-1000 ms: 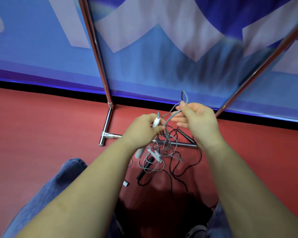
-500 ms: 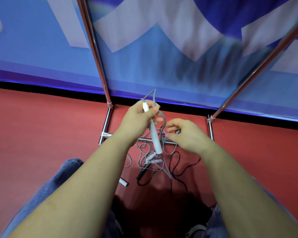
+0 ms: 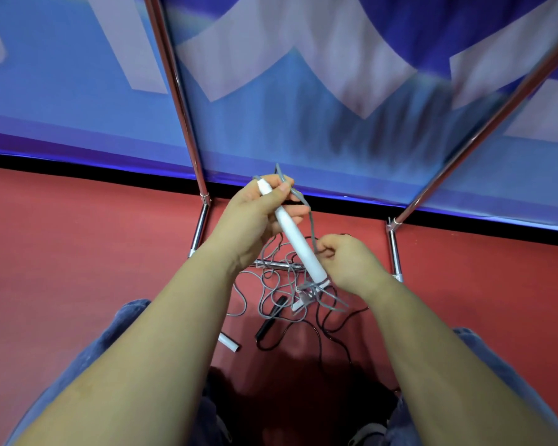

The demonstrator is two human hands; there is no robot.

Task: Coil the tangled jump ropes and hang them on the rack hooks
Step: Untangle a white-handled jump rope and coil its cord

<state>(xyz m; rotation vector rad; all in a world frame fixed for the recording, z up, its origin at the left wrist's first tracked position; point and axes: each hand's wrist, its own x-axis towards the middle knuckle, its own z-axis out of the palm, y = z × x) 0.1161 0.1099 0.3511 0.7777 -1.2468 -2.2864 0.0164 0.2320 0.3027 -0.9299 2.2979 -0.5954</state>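
At centre frame, my left hand [image 3: 255,217] now grips the top of a white handle [image 3: 295,236], thumb pressed on it, with a loop of grey rope [image 3: 298,196] caught under the same fingers. A second ago this hand sat lower and the handle was mostly hidden in it; now the handle hangs out long and slanted down to the right, its lower end snagged in grey strands. My right hand [image 3: 345,262] has dropped from up high to just beside that lower end, fingers curled and pinching a strand.

I read this as one handle freed from the heap but its cord not yet clear, so coiling can't start.

Below the hands, the tangle [image 3: 281,284] lies on the red floor [image 3: 78,268], grey and black cords crossed over each other and over the rack's low bar [image 3: 271,263]. A black handle [image 3: 273,312] and a second white handle [image 3: 228,342] lie at lower centre. The rack's chrome uprights [image 3: 181,107] rise toward the top of the frame against a blue banner [image 3: 271,130]; no hooks are in view. The black cord [image 3: 335,326] threaded through the grey is the likely obstacle.
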